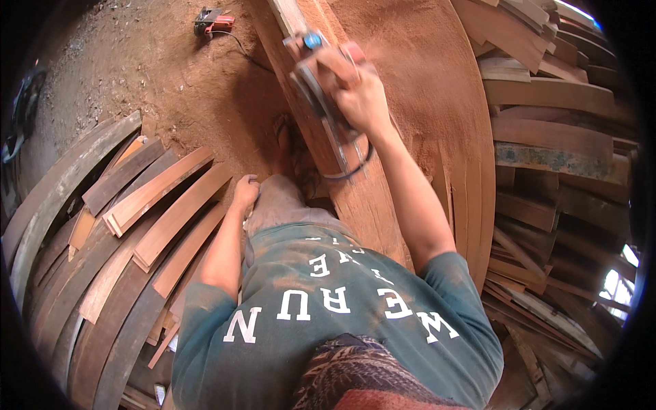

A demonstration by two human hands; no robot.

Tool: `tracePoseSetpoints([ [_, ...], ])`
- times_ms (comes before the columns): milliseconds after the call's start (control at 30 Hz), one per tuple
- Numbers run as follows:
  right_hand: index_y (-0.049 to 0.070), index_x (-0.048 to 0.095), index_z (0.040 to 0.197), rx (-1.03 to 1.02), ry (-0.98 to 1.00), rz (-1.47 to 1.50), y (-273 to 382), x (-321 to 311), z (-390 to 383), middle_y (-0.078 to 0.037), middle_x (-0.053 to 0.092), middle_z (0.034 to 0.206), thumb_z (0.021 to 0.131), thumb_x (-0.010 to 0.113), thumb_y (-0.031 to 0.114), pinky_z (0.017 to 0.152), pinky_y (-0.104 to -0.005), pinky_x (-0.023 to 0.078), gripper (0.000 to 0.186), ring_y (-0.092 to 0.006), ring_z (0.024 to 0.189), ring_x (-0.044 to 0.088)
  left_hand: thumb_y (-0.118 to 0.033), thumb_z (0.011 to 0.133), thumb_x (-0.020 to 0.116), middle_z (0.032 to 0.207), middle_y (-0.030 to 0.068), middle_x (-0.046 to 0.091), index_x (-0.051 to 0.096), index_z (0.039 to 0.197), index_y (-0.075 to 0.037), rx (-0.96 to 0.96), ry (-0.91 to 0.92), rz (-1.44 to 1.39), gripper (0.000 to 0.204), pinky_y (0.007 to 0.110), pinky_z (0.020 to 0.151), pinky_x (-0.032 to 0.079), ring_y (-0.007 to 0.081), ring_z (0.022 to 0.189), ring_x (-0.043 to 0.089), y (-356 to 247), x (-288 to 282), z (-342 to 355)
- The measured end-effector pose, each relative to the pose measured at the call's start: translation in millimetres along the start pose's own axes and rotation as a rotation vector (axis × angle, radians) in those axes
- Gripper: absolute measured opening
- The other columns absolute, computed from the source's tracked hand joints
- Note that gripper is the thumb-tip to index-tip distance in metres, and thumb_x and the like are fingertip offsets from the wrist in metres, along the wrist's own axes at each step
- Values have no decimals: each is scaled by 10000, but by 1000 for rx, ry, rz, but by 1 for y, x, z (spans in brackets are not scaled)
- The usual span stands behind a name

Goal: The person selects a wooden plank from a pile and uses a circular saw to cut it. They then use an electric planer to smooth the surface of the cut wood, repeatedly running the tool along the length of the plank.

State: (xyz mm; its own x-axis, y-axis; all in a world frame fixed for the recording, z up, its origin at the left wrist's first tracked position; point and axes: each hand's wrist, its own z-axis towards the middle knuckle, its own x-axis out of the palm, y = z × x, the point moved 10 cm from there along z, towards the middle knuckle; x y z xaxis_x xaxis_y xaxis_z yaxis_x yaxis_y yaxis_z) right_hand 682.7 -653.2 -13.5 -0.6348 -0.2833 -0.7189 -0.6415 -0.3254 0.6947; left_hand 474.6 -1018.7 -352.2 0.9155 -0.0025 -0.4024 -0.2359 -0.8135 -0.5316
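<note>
My right hand (361, 96) grips the handle of a motion-blurred power planer (316, 89), with a blue knob at its front, sitting on a long wooden beam (369, 219). A dark cord loops across the beam behind the tool. My left hand (247, 191) is down beside my left thigh, its fingers loosely bent and nothing visible in them.
Stacked boards and offcuts (171, 195) lie at the left, with more piled timber (547, 130) at the right. A broad sawdust-covered wooden slab (451, 137) adjoins the beam. A red and black power tool (215, 24) with a cord lies on the dusty ground at upper left.
</note>
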Motion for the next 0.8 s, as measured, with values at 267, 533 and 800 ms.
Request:
tracePoseSetpoints([
  [267,70,753,1009,-151,-146,10,83,20,185,-258,753,889,1027,553,414,779,-561,590,398,-467,869,745,-150,919,614,1130,272,771,715,1304,34,-17,-60,-58,439,403,968,556,355,1075,746,37,-10,27],
  [533,185,765,1112,5,75,14,55,32,106,-242,760,934,972,616,357,802,-507,592,267,-422,888,755,-188,939,613,1100,251,773,702,1333,17,20,-14,-62,453,407,930,560,344,1028,746,-13,7,2],
  [800,-2,700,1056,187,139,169,-15,2,-85,-286,740,1006,890,693,227,884,-519,564,283,-483,1012,711,-144,941,600,1102,255,761,675,1353,4,215,33,-61,445,422,941,563,352,1052,738,-107,31,-29],
])
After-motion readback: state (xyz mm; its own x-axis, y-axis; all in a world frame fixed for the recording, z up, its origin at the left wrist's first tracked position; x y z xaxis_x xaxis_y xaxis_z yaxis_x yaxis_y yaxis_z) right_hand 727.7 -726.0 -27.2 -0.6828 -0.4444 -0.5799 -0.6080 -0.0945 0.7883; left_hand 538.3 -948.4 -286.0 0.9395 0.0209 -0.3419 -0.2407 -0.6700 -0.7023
